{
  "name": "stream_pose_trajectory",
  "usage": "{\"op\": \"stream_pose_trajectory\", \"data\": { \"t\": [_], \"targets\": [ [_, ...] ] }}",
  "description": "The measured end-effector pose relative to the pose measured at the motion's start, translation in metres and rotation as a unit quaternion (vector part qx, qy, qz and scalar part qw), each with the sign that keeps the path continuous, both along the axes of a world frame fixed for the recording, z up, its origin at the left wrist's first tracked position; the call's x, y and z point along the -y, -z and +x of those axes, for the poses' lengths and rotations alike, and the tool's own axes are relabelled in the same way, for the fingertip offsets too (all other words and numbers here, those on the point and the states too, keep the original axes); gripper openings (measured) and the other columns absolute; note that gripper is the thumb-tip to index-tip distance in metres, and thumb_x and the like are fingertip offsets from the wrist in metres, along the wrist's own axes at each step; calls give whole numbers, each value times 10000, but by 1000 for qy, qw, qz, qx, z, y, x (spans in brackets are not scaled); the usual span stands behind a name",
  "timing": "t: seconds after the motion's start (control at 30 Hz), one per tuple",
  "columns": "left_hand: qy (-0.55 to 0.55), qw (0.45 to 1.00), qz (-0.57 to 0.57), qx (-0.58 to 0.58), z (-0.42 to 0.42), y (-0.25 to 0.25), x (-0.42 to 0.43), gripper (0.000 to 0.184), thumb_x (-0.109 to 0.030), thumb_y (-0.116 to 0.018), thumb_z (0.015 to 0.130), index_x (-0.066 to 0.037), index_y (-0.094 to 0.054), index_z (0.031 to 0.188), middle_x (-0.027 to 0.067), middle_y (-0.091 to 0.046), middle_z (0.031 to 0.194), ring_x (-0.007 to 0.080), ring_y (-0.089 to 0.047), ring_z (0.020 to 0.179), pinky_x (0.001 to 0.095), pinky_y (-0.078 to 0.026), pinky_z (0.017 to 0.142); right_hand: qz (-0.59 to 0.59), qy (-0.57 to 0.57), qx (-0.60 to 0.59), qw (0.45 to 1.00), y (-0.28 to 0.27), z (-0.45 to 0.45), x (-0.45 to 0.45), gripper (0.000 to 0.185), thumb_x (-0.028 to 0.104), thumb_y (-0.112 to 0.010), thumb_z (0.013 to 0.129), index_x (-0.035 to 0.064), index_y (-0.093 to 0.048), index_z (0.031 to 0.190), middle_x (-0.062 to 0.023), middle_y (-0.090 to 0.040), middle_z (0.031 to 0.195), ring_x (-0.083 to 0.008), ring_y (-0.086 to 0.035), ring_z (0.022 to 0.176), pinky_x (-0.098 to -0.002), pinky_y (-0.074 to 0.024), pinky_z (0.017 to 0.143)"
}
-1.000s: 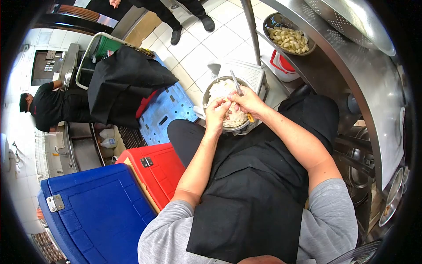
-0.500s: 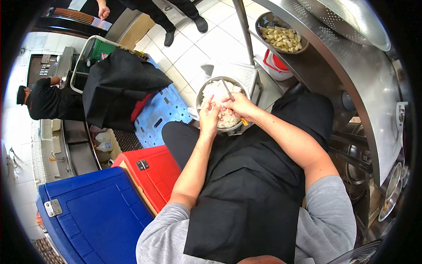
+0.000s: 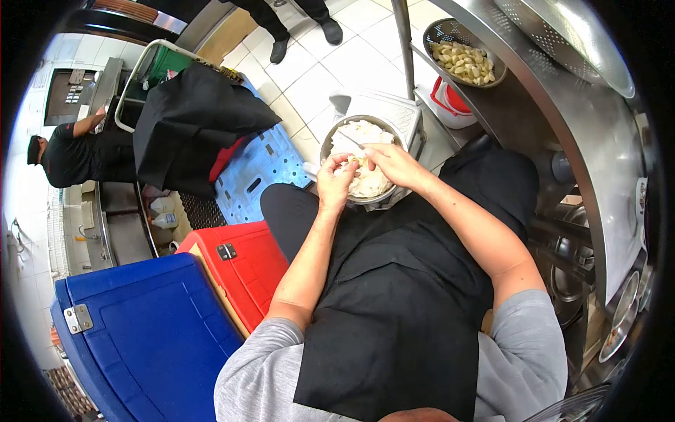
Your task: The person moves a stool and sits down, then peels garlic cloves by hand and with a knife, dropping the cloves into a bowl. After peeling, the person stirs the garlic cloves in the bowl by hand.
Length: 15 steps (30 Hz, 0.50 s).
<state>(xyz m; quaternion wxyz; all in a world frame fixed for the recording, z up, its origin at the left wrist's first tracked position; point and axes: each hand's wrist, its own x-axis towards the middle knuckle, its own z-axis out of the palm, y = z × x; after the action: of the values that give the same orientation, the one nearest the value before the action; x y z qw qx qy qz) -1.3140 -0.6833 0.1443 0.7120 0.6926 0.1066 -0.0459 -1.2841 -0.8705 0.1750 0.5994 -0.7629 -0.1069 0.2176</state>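
Observation:
A round metal bowl (image 3: 325, 148) full of pale, whitish pieces (image 3: 362, 131) stands on a white stool (image 3: 394, 112) between my knees. Over the bowl, my right hand (image 3: 394, 163) is closed round a knife, whose blade (image 3: 350, 139) points up and to the left. My left hand (image 3: 335, 181) has its fingers pinched together close to my right fingertips. A small pale piece seems to be between the fingertips, too small to make out clearly.
A colander (image 3: 439, 32) of peeled cloves sits on the steel shelf (image 3: 524, 116) at upper right, above a white and red bucket (image 3: 450, 112). Blue (image 3: 148, 330) and red (image 3: 242, 271) boxes stand at left. One person (image 3: 70, 155) is far left; another's legs (image 3: 271, 24) show at top.
The knife blade has swung from pointing upward to pointing left. My left fingers, spread half a second ago, are pinched together. The other person's hand at the top has left view.

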Motion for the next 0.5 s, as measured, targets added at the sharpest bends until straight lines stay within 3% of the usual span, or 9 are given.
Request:
{"op": "stream_pose_trajectory", "data": {
  "t": [0.03, 0.17, 0.27, 0.4, 0.47, 0.5],
  "targets": [
    [7, 1000, 22, -3, -1, -3, 0, 190, -40, -663, 851, 2, -585, 1019, 53, -622, 893, 111, -614, 752, 234, -507, 679, 55, 2, 19, 998, 10, -3, -4, 365, 227, -468, 953, -22, -582, 1195, -92, -649, 828, -183, -611, 775, -325, -481, 765],
    [12, 998, 43, 36, -1, -1, 1, 163, -57, -673, 845, -1, -607, 984, 39, -632, 865, 88, -593, 756, 216, -481, 694, 86, 32, 0, 996, 5, -20, -15, 345, 154, -470, 958, 0, -559, 1253, -69, -626, 793, -133, -594, 742, -282, -483, 721],
    [31, 988, 134, 64, 2, 2, -4, 139, -67, -673, 843, -11, -612, 955, 25, -630, 868, 80, -580, 748, 214, -466, 694, 79, 30, -25, 996, 2, -25, -13, 360, 163, -485, 960, 15, -541, 1283, -67, -622, 794, -132, -594, 740, -284, -484, 724],
    [29, 986, 149, 70, 3, -4, -1, 137, -75, -680, 825, -17, -611, 929, 23, -628, 871, 93, -575, 760, 228, -461, 707, 87, 15, -16, 996, 6, -24, -11, 371, 175, -493, 963, 29, -530, 1302, -71, -621, 799, -128, -588, 742, -282, -482, 720],
    [-2, 965, 232, 120, 2, -11, 3, 165, -88, -689, 806, -7, -603, 922, 36, -625, 865, 114, -577, 788, 255, -471, 732, 70, 23, -8, 997, 9, -25, -15, 368, 172, -494, 963, 35, -530, 1302, -72, -620, 803, -126, -583, 739, -280, -483, 718],
    [-1, 966, 231, 120, 2, -14, 5, 165, -88, -689, 806, -7, -603, 922, 36, -625, 865, 114, -577, 788, 255, -471, 732, 75, 37, -10, 996, 6, -26, -16, 370, 133, -487, 957, 46, -530, 1314, -34, -603, 772, -100, -540, 723, -267, -465, 711]
  ]
}}
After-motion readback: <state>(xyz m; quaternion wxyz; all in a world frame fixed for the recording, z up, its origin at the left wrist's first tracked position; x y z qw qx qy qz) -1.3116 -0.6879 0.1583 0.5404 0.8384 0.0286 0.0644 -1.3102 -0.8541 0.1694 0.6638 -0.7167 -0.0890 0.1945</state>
